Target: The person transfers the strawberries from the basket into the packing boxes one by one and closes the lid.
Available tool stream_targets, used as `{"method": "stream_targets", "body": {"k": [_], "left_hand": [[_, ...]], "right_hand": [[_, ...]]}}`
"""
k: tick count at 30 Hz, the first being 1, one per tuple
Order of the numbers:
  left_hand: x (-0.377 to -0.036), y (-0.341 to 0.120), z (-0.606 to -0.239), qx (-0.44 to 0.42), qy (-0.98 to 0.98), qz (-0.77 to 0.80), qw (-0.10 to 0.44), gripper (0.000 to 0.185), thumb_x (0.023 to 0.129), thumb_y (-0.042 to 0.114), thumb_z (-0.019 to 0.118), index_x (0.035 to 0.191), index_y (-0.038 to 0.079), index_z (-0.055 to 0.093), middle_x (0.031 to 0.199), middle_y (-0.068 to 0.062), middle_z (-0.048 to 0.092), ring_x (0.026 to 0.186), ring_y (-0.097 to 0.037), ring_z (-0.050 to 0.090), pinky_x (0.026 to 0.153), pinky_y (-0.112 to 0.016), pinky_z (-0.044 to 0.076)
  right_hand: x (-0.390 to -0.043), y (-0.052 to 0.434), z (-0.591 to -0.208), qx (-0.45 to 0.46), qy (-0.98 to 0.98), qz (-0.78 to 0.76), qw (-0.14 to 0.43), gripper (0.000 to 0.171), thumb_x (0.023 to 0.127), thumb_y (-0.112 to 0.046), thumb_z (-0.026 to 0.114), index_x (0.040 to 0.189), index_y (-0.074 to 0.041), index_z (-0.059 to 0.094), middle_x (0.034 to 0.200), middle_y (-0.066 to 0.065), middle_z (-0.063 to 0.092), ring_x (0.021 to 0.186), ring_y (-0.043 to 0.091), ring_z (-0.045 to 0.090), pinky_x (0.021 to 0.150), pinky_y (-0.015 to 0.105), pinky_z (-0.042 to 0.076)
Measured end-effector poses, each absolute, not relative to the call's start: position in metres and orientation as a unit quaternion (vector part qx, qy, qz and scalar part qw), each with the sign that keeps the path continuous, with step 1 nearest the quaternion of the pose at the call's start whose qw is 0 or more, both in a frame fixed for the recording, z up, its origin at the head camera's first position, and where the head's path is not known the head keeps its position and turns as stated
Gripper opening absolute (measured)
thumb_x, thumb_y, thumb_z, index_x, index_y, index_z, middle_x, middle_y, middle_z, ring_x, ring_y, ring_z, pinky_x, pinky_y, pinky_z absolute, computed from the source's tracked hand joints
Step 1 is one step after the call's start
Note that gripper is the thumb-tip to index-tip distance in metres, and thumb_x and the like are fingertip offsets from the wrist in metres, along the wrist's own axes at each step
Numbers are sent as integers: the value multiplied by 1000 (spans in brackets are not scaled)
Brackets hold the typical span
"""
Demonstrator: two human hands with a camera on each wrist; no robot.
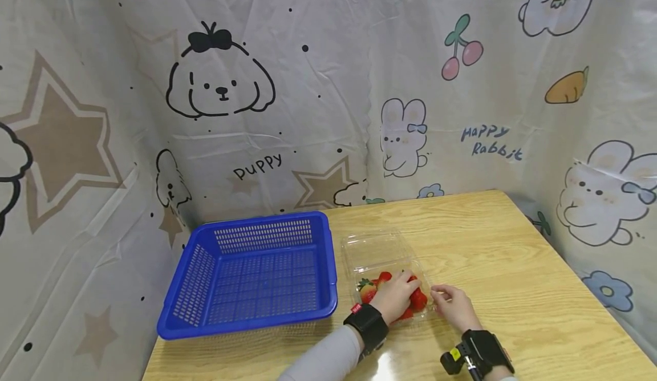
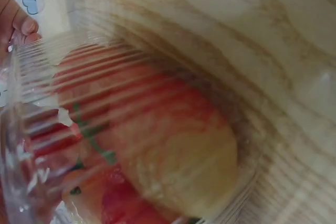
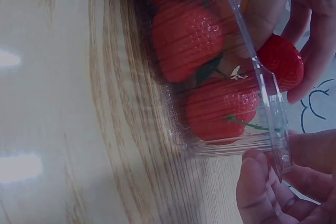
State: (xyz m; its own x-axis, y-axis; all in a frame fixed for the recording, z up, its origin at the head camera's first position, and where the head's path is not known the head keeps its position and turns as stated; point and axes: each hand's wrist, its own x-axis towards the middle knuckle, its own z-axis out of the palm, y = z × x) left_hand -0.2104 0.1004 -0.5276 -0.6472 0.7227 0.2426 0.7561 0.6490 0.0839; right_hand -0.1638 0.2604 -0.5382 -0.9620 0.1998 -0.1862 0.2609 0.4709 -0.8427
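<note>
On the wooden table, near its front edge, a clear plastic clamshell box sits with its lid folded back toward the far edge, and red strawberries fill its tray. The left hand reaches down into the tray, its fingers curled around one strawberry, which the right wrist view shows lifted above the rim. The right hand rests just beside the box's right side, thumb and fingers pinching the tray's rim. A blue plastic basket stands just left of the box, at the table's left edge, close to it but apart. A cartoon-printed cloth hangs behind the table.
</note>
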Motion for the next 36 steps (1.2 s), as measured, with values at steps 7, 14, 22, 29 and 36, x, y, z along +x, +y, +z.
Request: {"method": "stream_targets", "body": {"k": [7,14,22,29,36], "left_hand": [[-206,104,-534,-415,-902,-80,84,31,82,10,63,111,20,65,109,0,55,100,-13,53,75,-18,48],[-204,104,-531,-428,-900,-46,67,37,80,15,67,116,22,62,109,2,55,103,-13,53,80,-21,47],[-200,90,-520,-430,-897,-101,30,51,77,14,66,127,18,55,126,-4,51,118,-16,47,101,-27,34],[-189,62,-513,-316,-901,-284,93,51,79,11,64,127,6,49,125,-9,50,116,-25,46,97,-37,39],[-178,28,-521,-200,-897,-381,100,46,80,6,62,122,-5,48,121,-18,48,114,-32,46,96,-43,39]], "right_hand": [[-163,260,-538,126,863,-489,25,28,90,-6,53,110,13,56,79,13,61,66,17,61,57,26,51],[-163,259,-538,122,857,-500,19,28,89,-6,53,109,14,56,79,15,61,69,20,61,58,27,52],[-163,261,-539,132,854,-502,35,29,91,-8,52,112,12,55,83,15,60,71,20,62,61,29,53],[-163,262,-541,133,860,-492,34,29,90,-7,52,111,12,56,79,12,60,66,17,61,59,27,52],[-164,261,-542,130,861,-490,33,29,91,-8,52,111,11,56,78,11,59,66,19,62,58,28,52]]}}
